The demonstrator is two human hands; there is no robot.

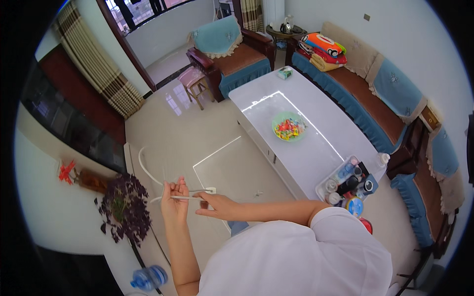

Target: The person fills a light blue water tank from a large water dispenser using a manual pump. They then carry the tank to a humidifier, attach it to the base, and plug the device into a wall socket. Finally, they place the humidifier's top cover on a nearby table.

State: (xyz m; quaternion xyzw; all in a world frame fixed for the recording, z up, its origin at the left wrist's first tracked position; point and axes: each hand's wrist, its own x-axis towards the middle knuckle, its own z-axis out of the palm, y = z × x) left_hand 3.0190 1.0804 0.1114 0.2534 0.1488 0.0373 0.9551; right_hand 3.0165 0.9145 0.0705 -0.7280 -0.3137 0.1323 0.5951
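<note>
A white cable (pixel 148 171) loops out to the left of my left hand (pixel 177 198) and runs back through it. This hand is turned palm up, its fingers curled loosely around the cable. My right hand (pixel 219 207) reaches across from the right and pinches the same cable between thumb and fingers. Two strands stretch between the hands, roughly side by side. Just beyond my right fingers, one strand meets a small white end piece (pixel 210 190), perhaps a plug. My right fingers partly cover the lower strand.
To the right stands a long white coffee table (pixel 255 87) with a candy bowl (pixel 290 127) and a tray of bottles (pixel 322 188). A leafy purple plant (pixel 124 209) and a blue water jug (pixel 149 277) are at left. A stool (pixel 192 79) and sofa (pixel 364 90) stand farther off.
</note>
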